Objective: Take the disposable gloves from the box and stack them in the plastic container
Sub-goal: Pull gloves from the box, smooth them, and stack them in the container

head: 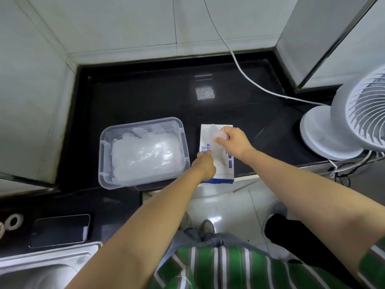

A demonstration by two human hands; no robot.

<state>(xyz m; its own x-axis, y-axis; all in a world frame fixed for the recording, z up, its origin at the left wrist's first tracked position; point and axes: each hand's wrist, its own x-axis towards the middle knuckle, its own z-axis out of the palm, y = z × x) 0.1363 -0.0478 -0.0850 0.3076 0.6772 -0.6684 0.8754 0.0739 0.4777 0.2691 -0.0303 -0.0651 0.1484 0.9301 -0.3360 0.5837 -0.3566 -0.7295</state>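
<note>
A white and blue glove box [226, 170] lies flat on the black counter near its front edge. A thin clear disposable glove [215, 140] is stretched above the box. My right hand [235, 141] pinches its far end, and my left hand [205, 165] pinches its near end at the box's left side. Left of the box stands a clear plastic container [103, 151] holding a stack of clear gloves [143, 155].
A white fan [337, 130] stands at the right, its white cable [245, 74] crossing the counter's back. A dark phone [60, 230] and a tape roll [13, 221] lie at the near left beside a steel sink [41, 265].
</note>
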